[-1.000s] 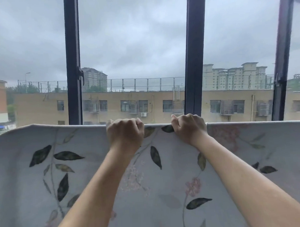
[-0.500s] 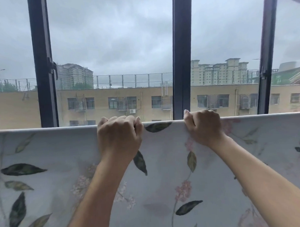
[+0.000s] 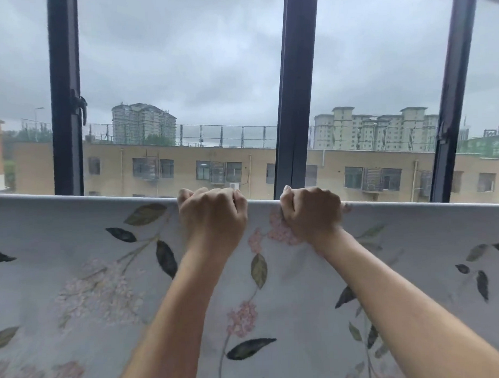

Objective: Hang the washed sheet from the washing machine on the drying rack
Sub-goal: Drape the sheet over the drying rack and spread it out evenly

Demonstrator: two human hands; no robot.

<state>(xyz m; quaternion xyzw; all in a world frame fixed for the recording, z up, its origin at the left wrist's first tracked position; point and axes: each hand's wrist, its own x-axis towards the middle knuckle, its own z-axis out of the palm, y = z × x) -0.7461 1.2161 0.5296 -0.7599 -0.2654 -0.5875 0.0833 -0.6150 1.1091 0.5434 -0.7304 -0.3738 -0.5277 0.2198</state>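
Observation:
The washed sheet (image 3: pixel 84 265), pale grey with dark leaves and pink flowers, hangs spread across the whole width of the view, its top edge a straight fold. The rack bar under that fold is hidden by the cloth. My left hand (image 3: pixel 212 212) is clenched over the top edge near the middle. My right hand (image 3: pixel 311 212) grips the same edge just to its right, fingers curled over the far side. Both forearms reach up from below. The two fists sit about a hand's width apart.
Right behind the sheet stands a big window with dark upright frames (image 3: pixel 293 88), one with a latch handle (image 3: pixel 80 105) at the left. Outside are a tan building, tower blocks and a grey sky.
My hands have come closer together on the top edge. The floral pattern has slid under them, and the view has swung slightly sideways along the window.

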